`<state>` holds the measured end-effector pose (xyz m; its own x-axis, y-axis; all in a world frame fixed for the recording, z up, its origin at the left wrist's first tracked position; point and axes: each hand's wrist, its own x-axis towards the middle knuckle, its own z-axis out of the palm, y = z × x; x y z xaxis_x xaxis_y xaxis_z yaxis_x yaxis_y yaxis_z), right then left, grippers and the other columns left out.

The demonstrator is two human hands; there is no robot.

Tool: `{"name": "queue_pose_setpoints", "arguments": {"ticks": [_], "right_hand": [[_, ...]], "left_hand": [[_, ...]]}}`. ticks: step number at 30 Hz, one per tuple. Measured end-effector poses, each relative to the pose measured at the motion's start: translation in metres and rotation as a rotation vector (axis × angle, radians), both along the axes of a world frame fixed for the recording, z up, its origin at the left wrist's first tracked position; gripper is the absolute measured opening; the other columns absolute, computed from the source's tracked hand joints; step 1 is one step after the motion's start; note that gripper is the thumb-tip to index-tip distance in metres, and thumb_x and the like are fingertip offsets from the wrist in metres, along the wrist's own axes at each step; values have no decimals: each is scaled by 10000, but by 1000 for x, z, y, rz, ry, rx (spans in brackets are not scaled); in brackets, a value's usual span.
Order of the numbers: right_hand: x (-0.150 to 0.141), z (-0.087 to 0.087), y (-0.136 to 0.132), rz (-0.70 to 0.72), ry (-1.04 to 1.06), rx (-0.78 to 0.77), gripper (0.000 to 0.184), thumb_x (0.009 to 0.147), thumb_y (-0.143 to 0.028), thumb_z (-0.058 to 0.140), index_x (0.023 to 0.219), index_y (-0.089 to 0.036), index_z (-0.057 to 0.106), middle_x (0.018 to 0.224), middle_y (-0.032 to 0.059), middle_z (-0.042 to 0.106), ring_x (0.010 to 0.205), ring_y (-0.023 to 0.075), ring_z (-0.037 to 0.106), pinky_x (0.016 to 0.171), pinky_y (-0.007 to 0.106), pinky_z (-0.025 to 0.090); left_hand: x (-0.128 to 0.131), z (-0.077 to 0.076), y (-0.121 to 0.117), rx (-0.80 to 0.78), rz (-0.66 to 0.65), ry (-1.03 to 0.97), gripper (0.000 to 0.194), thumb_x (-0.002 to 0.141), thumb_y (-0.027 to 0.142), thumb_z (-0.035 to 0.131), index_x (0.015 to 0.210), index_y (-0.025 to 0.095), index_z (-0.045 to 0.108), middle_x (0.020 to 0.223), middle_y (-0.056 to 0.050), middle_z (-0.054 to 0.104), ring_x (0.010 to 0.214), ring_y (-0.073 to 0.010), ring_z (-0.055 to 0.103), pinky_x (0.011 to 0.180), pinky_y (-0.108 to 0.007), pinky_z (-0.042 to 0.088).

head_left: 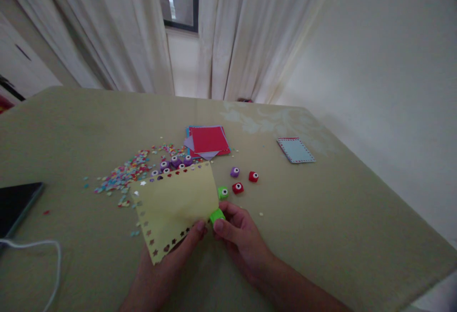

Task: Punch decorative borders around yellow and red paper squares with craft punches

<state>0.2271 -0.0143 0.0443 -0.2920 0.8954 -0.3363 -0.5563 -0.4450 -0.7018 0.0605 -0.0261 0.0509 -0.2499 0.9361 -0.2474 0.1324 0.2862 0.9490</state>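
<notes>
A sheet of yellow paper is pinched along its near edge by my left hand, thumb on top. Small star, heart and other shaped holes run along its left, far and part of its near edge. My right hand grips a green craft punch at the sheet's near right corner. Whether the paper sits inside the punch's slot, I cannot tell. Just beyond lie another green punch, a purple punch and two red punches, one nearer and one farther. Several purple punches show behind the paper.
Colourful paper confetti is scattered at the left. Behind it lies a stack of coloured paper with a red sheet on top. A pale blue punched stack rests at the right. A dark tablet and white cable are far left.
</notes>
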Motion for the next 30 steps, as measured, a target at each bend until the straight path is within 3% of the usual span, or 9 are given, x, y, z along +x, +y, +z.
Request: {"name": "queue_pose_setpoints", "arguments": {"ticks": [4,10,14,19,23,27,30], "right_hand": [[0,0,1,8,9,-8,415,664,-349,1022,980,-185,808,919,13,789,818,147,669,834,253,510],[3,-1,0,8,-32,8,402,672,-352,1019,966,-179,807,822,-17,736,654,90,557,620,193,408],[4,4,-1,1,-33,-4,402,641,-349,1034,923,-183,801,857,10,766,779,145,656,772,244,493],[3,4,-1,9,-39,8,438,641,-389,1036,971,-196,821,883,2,785,740,123,647,738,230,481],[5,-1,2,46,-70,25,545,571,-382,1063,1013,-199,803,963,25,796,877,173,701,866,283,522],[14,-2,8,29,-236,96,558,554,-323,1064,999,-226,742,915,-8,749,856,169,671,760,260,518],[26,2,12,19,-535,335,402,742,-361,963,1055,-221,754,905,9,722,818,172,645,734,275,514]], "left_hand": [[0,-3,1,-13,2,-1,366,673,564,822,888,272,773,1009,-84,857,1047,-372,810,1052,-496,624],[1,-4,-1,-18,-16,13,411,667,590,812,895,251,772,1062,-109,854,1094,-376,796,1065,-505,609],[1,-6,-3,-24,-28,-17,375,683,578,827,874,261,766,1047,-101,856,1062,-362,806,1040,-490,625],[-2,-2,-2,-65,-2,-18,355,648,564,833,837,277,746,1094,-97,858,1101,-375,793,1049,-489,623],[-3,3,-1,-116,68,-27,422,610,553,844,886,249,747,1126,-110,855,1129,-379,786,1073,-484,609],[-5,-1,-3,-118,86,24,427,667,604,799,919,260,790,1094,-90,863,1064,-358,804,1006,-473,643],[-9,-5,-2,-125,72,92,373,737,632,732,873,296,817,1031,-74,869,1066,-355,795,1060,-480,599]]}}
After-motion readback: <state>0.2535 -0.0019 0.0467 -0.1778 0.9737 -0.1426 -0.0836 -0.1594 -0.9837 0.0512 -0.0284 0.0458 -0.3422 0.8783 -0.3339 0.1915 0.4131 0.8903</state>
